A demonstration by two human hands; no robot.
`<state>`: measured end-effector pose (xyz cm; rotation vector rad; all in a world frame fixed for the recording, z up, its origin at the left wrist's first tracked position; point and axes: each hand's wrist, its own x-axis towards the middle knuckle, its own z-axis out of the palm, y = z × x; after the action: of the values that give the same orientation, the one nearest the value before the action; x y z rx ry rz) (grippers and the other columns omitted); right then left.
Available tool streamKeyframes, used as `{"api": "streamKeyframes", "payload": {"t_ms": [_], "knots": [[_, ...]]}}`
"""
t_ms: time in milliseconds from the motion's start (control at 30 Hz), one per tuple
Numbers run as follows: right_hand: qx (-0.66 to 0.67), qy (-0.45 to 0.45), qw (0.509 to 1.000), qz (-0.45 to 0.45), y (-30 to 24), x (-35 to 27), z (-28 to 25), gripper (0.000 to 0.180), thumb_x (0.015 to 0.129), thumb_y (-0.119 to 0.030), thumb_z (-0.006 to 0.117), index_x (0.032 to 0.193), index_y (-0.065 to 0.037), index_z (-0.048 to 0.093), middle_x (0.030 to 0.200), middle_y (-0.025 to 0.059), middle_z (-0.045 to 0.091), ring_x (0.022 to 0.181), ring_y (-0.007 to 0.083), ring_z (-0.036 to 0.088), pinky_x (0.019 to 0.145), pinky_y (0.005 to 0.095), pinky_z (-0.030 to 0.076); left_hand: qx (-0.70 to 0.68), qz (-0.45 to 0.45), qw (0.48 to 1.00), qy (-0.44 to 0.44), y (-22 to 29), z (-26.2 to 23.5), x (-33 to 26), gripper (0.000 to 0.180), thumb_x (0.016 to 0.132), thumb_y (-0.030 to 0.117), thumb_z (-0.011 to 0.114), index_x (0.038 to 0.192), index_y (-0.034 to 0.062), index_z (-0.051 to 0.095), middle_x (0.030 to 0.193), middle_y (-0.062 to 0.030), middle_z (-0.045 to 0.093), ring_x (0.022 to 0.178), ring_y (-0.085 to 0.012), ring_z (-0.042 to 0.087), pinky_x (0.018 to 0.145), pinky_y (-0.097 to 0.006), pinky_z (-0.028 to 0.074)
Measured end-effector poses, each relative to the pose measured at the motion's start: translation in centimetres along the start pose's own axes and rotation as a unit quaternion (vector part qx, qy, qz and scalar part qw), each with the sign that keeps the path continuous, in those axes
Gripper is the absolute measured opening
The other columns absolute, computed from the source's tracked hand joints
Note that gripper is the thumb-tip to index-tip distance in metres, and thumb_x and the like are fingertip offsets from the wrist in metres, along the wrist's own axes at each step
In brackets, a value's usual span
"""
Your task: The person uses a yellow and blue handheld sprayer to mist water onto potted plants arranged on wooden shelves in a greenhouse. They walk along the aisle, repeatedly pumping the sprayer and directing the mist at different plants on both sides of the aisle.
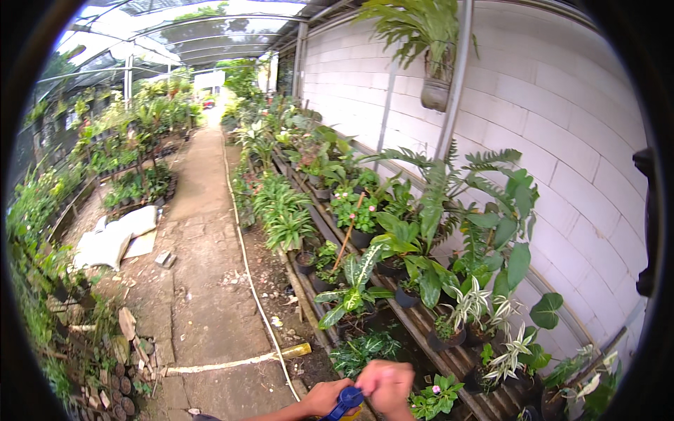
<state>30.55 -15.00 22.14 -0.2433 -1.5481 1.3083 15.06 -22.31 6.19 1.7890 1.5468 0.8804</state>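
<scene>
At the lower edge, my left hand [326, 398] is closed around a blue round-topped fitting [348, 399] with a bit of yellow below it. Its lower part is cut off by the frame. Right beside it, my right hand [387, 384] is slightly blurred, its fingers curled in at the fitting's upper right. Whatever those fingers pinch is hidden. A small plant with a pink flower [435, 400] grows just right of my right hand. Dark green feathery foliage [365, 353] lies just beyond both hands.
Potted plants line a slatted bench [421, 326] along the white block wall [562, 140]. A pale hose [246, 259] runs along the path [200, 281], crossing a yellowish pole [239, 361]. White sacks [119, 237] lie at left, near more plants. A planter [435, 93] hangs from a post.
</scene>
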Motion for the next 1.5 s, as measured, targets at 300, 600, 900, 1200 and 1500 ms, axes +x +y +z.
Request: {"api": "streamKeyframes", "payload": {"t_ms": [300,600,900,1200,1500], "knots": [[-0.467,-0.246,0.849,-0.016,-2.3,1.0,2.0,0.050,0.098,-0.060,0.067,0.095,-0.012,0.082,0.104,0.0061,0.077,0.098,0.0305,0.070,0.086,0.0412,0.055,-0.018,0.007,0.999,-0.043,-1.1,1.0,-3.1,0.049,0.079,0.046,0.089,0.108,0.0108,0.072,0.104,-0.0127,0.076,0.087,-0.0327,0.074,0.080,-0.044,0.058],[-0.084,0.014,0.996,0.012,8.0,-9.1,3.9,0.037,0.096,-0.013,0.071,0.063,0.002,0.062,0.055,0.0079,0.057,0.049,0.0166,0.057,0.050,0.0331,0.045,0.077,-0.073,0.994,0.014,-0.2,1.4,-7.3,0.066,0.079,0.059,0.084,0.120,0.0106,0.067,0.102,-0.0189,0.077,0.087,-0.0436,0.074,0.076,-0.051,0.059],[-0.345,-0.163,0.918,-0.109,-6.5,0.0,-0.2,0.053,0.099,-0.056,0.065,0.094,-0.005,0.076,0.097,0.0107,0.074,0.089,0.0299,0.069,0.081,0.0423,0.053,0.048,-0.023,0.997,-0.061,1.5,1.9,-7.3,0.061,0.083,0.055,0.082,0.123,0.0138,0.061,0.102,-0.0161,0.075,0.090,-0.0427,0.074,0.079,-0.051,0.058],[-0.223,-0.057,0.973,-0.009,8.9,-12.1,5.3,0.030,0.098,-0.025,0.068,0.077,-0.004,0.070,0.073,0.0064,0.067,0.066,0.0229,0.065,0.063,0.0345,0.050,0.023,0.015,0.999,0.033,-3.0,2.3,-8.0,0.059,0.083,0.052,0.081,0.122,0.0126,0.060,0.102,-0.0209,0.075,0.088,-0.0488,0.071,0.078,-0.057,0.057],[-0.204,0.052,0.972,-0.109,-7.0,-3.0,1.2,0.075,0.109,-0.062,0.043,0.070,-0.001,0.060,0.064,0.0104,0.062,0.060,0.0200,0.061,0.056,0.0318,0.045,0.040,0.010,0.998,-0.044,3.1,0.1,-8.0,0.059,0.081,0.051,0.082,0.117,0.0123,0.056,0.102,-0.0169,0.075,0.088,-0.0456,0.074,0.077,-0.055,0.058]]}}
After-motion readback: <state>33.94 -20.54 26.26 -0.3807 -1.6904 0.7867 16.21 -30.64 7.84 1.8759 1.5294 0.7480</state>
